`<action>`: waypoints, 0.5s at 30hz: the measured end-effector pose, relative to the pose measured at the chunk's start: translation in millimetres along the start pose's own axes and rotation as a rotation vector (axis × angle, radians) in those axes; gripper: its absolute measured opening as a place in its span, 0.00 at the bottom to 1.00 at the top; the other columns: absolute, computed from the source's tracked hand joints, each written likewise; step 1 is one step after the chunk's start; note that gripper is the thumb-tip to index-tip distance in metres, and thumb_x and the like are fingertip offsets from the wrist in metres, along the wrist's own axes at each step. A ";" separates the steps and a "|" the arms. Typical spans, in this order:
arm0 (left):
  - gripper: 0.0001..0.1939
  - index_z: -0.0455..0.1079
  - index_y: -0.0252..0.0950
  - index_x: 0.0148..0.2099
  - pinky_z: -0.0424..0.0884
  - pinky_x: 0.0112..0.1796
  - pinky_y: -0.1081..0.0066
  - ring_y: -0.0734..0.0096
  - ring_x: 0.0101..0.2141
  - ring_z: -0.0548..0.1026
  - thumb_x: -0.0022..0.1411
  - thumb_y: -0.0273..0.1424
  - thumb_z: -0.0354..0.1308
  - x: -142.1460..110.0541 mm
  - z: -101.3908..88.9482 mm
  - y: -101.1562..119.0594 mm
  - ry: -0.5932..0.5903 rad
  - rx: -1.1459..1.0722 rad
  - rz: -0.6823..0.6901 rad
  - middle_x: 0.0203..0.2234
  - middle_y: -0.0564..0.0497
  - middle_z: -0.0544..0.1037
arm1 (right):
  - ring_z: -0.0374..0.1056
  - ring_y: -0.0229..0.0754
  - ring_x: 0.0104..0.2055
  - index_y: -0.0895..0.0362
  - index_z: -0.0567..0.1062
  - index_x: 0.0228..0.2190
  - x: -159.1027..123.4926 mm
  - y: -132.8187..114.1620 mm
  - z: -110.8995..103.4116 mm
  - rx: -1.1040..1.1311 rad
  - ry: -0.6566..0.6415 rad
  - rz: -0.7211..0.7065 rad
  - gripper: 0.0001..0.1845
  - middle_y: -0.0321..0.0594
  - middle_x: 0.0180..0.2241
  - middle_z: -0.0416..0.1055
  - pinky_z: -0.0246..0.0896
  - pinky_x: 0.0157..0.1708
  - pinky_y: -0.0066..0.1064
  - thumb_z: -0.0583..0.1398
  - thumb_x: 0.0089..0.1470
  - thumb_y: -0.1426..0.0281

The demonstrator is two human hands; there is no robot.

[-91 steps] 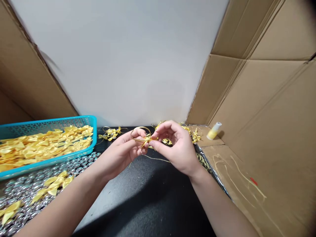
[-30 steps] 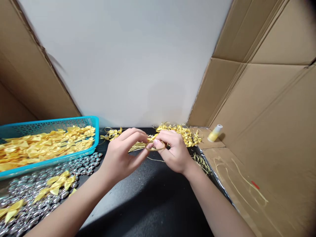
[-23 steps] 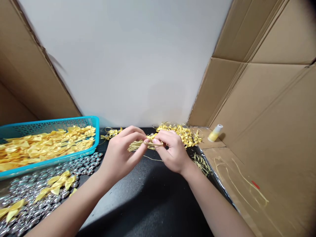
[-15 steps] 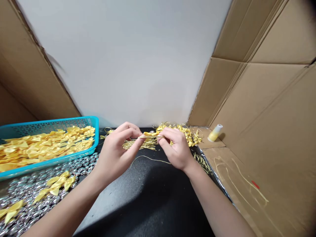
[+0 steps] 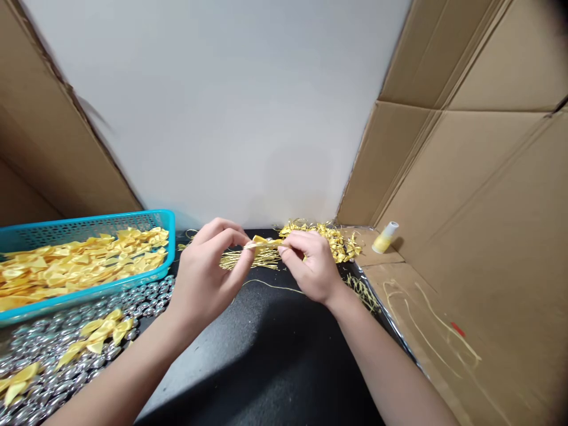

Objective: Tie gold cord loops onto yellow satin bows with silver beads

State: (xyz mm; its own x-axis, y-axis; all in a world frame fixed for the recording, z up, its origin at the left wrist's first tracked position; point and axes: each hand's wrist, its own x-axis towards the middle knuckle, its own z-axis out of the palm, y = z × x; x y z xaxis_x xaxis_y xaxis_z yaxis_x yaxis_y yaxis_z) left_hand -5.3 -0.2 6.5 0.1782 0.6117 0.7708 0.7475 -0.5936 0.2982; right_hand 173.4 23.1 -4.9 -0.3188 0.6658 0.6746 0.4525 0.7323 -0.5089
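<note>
My left hand and my right hand meet over the black mat, fingertips pinched together. Between them they hold a small yellow ribbon bow with a thin gold cord across it. Just behind the fingers lies a bundle of gold cords. A single loose gold cord lies on the mat below the hands. A heap of finished bows with gold loops sits behind my right hand.
A turquoise basket of yellow ribbon bows stands at the left. Silver beads with several loose bows cover the near left. A small yellow-and-white bottle stands at the right on cardboard. Cardboard walls close in both sides; a white wall is behind.
Both hands dropped from the earlier looped cord to the cord bundle, then lifted slightly with a bow and cord pinched between them. The view shifted a little.
</note>
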 end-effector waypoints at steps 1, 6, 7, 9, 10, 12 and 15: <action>0.07 0.66 0.36 0.30 0.67 0.36 0.68 0.68 0.33 0.72 0.63 0.28 0.54 -0.3 0.7 0.5 -0.008 -0.002 0.000 0.31 0.50 0.73 | 0.54 0.34 0.24 0.56 0.59 0.18 -0.6 -0.9 1.1 0.001 -0.015 -0.014 0.16 0.30 0.19 0.57 0.46 0.31 0.30 0.53 0.56 0.71; 0.07 0.68 0.36 0.42 0.68 0.34 0.69 0.69 0.31 0.73 0.63 0.32 0.56 -1.3 0.2 1.0 -0.078 -0.127 -0.144 0.32 0.51 0.76 | 0.57 0.34 0.26 0.56 0.61 0.21 -2.5 -3.6 4.2 0.007 -0.064 -0.076 0.14 0.31 0.21 0.61 0.47 0.34 0.31 0.52 0.59 0.71; 0.08 0.69 0.36 0.43 0.69 0.33 0.70 0.70 0.30 0.74 0.63 0.33 0.56 -1.5 -0.4 0.6 -0.109 -0.160 -0.166 0.32 0.51 0.77 | 0.57 0.34 0.26 0.56 0.62 0.21 -2.7 -3.8 4.2 0.004 -0.064 -0.078 0.14 0.31 0.22 0.62 0.48 0.34 0.31 0.52 0.59 0.71; 0.08 0.71 0.37 0.41 0.69 0.33 0.70 0.70 0.30 0.75 0.63 0.34 0.57 -1.8 -1.7 -0.4 -0.162 -0.233 -0.191 0.31 0.51 0.78 | 0.58 0.35 0.27 0.56 0.64 0.22 -3.2 -4.2 3.6 0.000 -0.044 -0.057 0.12 0.31 0.23 0.63 0.49 0.35 0.32 0.53 0.58 0.70; 0.07 0.72 0.37 0.39 0.69 0.33 0.71 0.70 0.30 0.75 0.62 0.35 0.57 -1.9 -2.1 -0.9 -0.172 -0.264 -0.199 0.31 0.51 0.78 | 0.58 0.35 0.27 0.55 0.65 0.24 -3.4 -4.4 3.0 0.009 -0.028 -0.025 0.09 0.31 0.24 0.64 0.50 0.35 0.32 0.55 0.57 0.69; 0.07 0.74 0.37 0.37 0.69 0.33 0.71 0.70 0.29 0.76 0.61 0.35 0.58 -1.8 -2.7 -1.4 -0.158 -0.298 -0.215 0.30 0.52 0.79 | 0.60 0.36 0.29 0.55 0.67 0.30 -3.5 -4.3 1.0 0.076 -0.017 0.066 0.07 0.32 0.27 0.65 0.53 0.35 0.31 0.60 0.53 0.66; 0.07 0.74 0.38 0.37 0.69 0.32 0.72 0.70 0.28 0.76 0.60 0.35 0.59 -0.9 -2.8 -1.3 -0.132 -0.293 -0.247 0.29 0.52 0.80 | 0.62 0.36 0.30 0.55 0.67 0.34 -2.1 -2.7 -3.6 0.261 -0.144 0.151 0.12 0.33 0.29 0.67 0.57 0.33 0.30 0.63 0.50 0.63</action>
State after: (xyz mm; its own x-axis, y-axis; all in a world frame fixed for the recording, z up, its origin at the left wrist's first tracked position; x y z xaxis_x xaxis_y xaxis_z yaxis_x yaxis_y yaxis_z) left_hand -8.2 -1.4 7.0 0.1109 0.8053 0.5825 0.5675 -0.5324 0.6280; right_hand 175.8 19.2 -3.0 -0.3871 0.7692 0.5084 0.2805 0.6235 -0.7298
